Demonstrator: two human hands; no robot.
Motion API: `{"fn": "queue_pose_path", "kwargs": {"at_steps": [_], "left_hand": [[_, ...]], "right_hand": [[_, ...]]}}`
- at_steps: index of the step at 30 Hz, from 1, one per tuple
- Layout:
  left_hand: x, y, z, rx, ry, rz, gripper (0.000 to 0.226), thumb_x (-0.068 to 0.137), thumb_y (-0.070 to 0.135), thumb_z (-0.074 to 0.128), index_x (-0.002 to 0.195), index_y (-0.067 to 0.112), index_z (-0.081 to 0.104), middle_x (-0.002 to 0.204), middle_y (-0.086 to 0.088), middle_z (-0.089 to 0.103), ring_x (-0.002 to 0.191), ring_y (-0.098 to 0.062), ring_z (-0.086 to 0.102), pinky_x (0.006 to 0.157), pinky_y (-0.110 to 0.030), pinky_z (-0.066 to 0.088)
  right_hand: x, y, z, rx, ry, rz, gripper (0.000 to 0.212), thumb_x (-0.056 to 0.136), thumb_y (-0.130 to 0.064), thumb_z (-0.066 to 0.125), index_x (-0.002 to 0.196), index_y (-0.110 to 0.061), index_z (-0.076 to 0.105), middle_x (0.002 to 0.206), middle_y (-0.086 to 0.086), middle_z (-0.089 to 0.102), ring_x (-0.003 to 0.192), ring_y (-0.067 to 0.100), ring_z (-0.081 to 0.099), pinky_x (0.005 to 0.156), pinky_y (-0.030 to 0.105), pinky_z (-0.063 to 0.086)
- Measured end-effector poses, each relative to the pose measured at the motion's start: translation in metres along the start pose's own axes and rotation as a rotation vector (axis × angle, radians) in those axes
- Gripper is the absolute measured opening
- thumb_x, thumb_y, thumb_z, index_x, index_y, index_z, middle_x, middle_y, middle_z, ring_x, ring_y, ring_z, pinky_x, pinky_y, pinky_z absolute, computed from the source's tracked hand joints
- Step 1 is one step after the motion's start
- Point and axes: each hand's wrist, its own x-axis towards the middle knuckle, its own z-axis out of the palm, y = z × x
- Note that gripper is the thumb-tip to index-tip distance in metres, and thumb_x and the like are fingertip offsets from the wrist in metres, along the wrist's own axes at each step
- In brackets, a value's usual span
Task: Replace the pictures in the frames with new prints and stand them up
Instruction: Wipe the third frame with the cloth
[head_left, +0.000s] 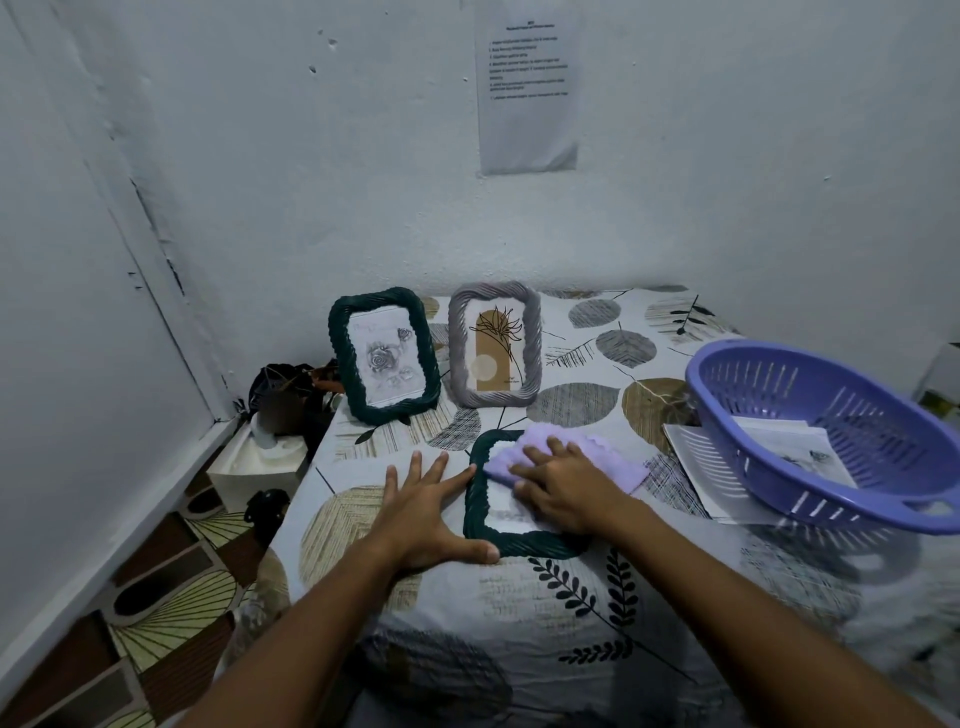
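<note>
A dark green frame (475, 512) lies flat on the leaf-patterned cloth in front of me. My right hand (563, 491) presses a lilac cloth (597, 457) onto its glass, fingers spread over the fabric. My left hand (426, 506) lies flat beside the frame's left edge, fingers straight, thumb at its lower left corner. Behind, a second dark green frame (383, 356) with a rose drawing stands upright. To its right a grey frame (496, 345) with a plant print also stands upright.
A purple plastic basket (831, 493) sits tilted at the right, with paper prints (696, 467) in and under it. The table (571, 623) is pushed into a wall corner. A tissue box (260, 460) and dark objects lie on the floor at the left.
</note>
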Motion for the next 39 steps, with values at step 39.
{"fn": "queue_pose_path", "kwargs": {"at_steps": [39], "left_hand": [[0.0, 0.008, -0.011, 0.086, -0.075, -0.064, 0.139, 0.031, 0.101, 0.039, 0.152, 0.041, 0.009, 0.162, -0.004, -0.002, 0.147, -0.029, -0.017, 0.113, -0.059, -0.014]], "right_hand": [[-0.06, -0.001, -0.06, 0.396, -0.258, -0.018, 0.033, 0.097, -0.032, 0.049, 0.074, -0.019, 0.068, 0.079, -0.009, 0.067, 0.069, 0.004, 0.056, 0.071, 0.029, 0.042]]}}
